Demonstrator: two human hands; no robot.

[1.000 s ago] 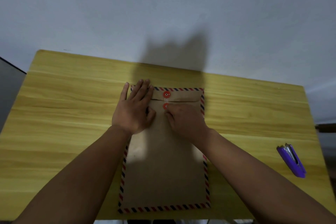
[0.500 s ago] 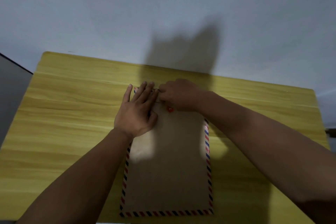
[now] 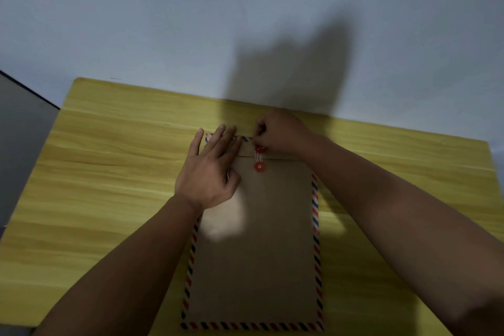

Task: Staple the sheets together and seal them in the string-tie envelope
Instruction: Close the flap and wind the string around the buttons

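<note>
A brown string-tie envelope with a red-and-blue striped border lies flat on the yellow wooden table, its flap folded down at the far end. My left hand lies flat with spread fingers on the envelope's upper left part and flap. My right hand is at the flap's upper red button, pinching the white string. The string runs in several strands between that button and the lower red button. No sheets are visible.
A grey wall rises right behind the table's far edge. A dark surface borders the table on the left. My right forearm crosses the table's right side and hides what lies there.
My right hand has moved from the lower button up past the upper button, carrying the string. Both red buttons now show with string between them. The left hand stays put.
</note>
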